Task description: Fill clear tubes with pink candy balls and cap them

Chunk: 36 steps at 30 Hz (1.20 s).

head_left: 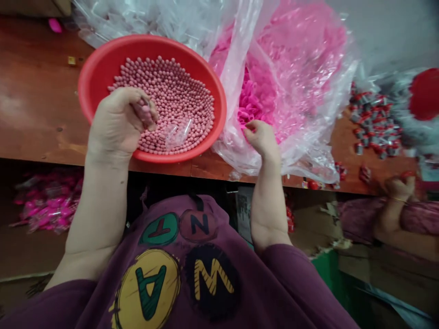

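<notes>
My left hand [123,119] is over the left side of a red basin [85,87], its fingers curled inward. Something small and pinkish may be in those fingers, too blurred to name. Many small pink beads [171,96] fill the basin. On the beads lie clear plastic pieces [180,133]. My right hand [262,137] is at the mouth of a clear plastic bag [236,68], its fingers pinched together. Bright pink plastic pieces [254,98] fill this bag, right beside those fingertips. Whatever the pinch holds, if anything, is hidden.
Behind the basin lies a bag of clear plastic parts [164,20]. Small red and grey items [375,121] are heaped at right on the wooden table [37,105]. A co-worker's hand [399,187] is at the far right. Pink wrapped items [51,201] fill a box below the table's left edge.
</notes>
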Motion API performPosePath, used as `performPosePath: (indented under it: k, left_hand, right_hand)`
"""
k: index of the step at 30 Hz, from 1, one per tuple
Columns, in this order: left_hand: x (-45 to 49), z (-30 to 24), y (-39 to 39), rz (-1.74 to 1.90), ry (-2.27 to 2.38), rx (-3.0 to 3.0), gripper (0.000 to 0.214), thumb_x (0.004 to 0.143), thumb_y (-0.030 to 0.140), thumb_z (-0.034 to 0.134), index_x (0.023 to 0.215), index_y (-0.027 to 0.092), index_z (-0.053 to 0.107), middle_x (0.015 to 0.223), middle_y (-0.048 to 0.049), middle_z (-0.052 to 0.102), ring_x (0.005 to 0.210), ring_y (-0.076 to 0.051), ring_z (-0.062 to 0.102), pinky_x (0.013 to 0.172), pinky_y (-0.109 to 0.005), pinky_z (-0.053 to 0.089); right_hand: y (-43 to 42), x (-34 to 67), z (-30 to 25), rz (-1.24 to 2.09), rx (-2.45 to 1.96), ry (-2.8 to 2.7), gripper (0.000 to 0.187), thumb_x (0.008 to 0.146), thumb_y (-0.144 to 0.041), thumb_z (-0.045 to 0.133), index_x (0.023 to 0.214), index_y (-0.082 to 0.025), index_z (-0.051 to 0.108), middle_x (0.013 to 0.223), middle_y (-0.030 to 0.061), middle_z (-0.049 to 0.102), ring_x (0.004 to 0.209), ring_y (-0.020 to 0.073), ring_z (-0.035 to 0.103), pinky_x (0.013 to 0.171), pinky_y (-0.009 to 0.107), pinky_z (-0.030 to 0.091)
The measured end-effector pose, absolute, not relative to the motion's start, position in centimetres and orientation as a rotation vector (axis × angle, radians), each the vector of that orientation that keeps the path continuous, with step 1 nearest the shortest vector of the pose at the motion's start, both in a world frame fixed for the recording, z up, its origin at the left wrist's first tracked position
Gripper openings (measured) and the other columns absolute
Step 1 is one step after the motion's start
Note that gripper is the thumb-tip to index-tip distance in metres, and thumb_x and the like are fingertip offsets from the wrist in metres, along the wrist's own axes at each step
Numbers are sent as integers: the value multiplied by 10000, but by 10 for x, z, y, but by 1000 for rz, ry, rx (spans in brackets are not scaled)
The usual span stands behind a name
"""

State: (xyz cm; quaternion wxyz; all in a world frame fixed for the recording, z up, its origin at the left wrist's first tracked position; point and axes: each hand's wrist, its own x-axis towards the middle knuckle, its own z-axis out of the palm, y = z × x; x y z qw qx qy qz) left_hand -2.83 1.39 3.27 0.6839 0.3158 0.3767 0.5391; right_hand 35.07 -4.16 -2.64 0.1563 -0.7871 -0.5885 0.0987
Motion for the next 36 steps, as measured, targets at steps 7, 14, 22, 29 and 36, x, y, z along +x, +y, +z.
performPosePath:
  k: [7, 14, 22, 29, 36]
  left_hand:
    - [-26, 29, 14, 1247, 877, 657, 171, 895, 199, 694, 737, 189, 759, 754, -27, 576, 724, -122, 607, 549, -212, 487]
    - [-24, 19, 17, 1304, 877, 679, 99, 876, 265, 787, 823, 183, 803, 840, -52, 681, 812, -135, 648, 598, -201, 492]
    - [-25, 14, 22, 1242, 893, 735, 104, 735, 291, 832, 830, 327, 809, 860, 30, 756, 905, -175, 638, 618, -234, 519]
    - [-34, 14, 20, 1179, 805, 815, 160, 794, 244, 876, 902, 314, 782, 933, -31, 786, 982, -204, 730, 695, -269, 594]
    - [-31, 17, 16, 1192, 752, 777, 155, 828, 125, 803, 902, 249, 747, 963, -23, 774, 897, -149, 748, 758, -237, 615]
  right_hand:
    - [-26, 336, -40, 227, -2502, -1672, 384, 1067, -263, 606, 1370, -128, 801, 1387, 233, 791, 1291, 405, 745, 1155, 571, 586]
    - [-21, 355, -34, 210, -2396, -1657, 374, 996, -350, 726, 1301, -158, 825, 1336, 211, 784, 1208, 374, 760, 1130, 530, 600]
    - [9, 338, -57, 82, -2378, -1506, 311, 989, -189, 602, 1254, -151, 759, 1380, 242, 763, 1246, 404, 729, 1163, 606, 551]
    - [-3, 344, -51, 66, -2223, -1432, 289, 970, -229, 572, 1207, -159, 722, 1169, 147, 793, 1062, 281, 735, 1032, 435, 596]
    - [-18, 349, -38, 234, -1833, -1105, 285, 827, -242, 604, 1107, -226, 655, 932, 19, 720, 848, 209, 710, 854, 395, 626]
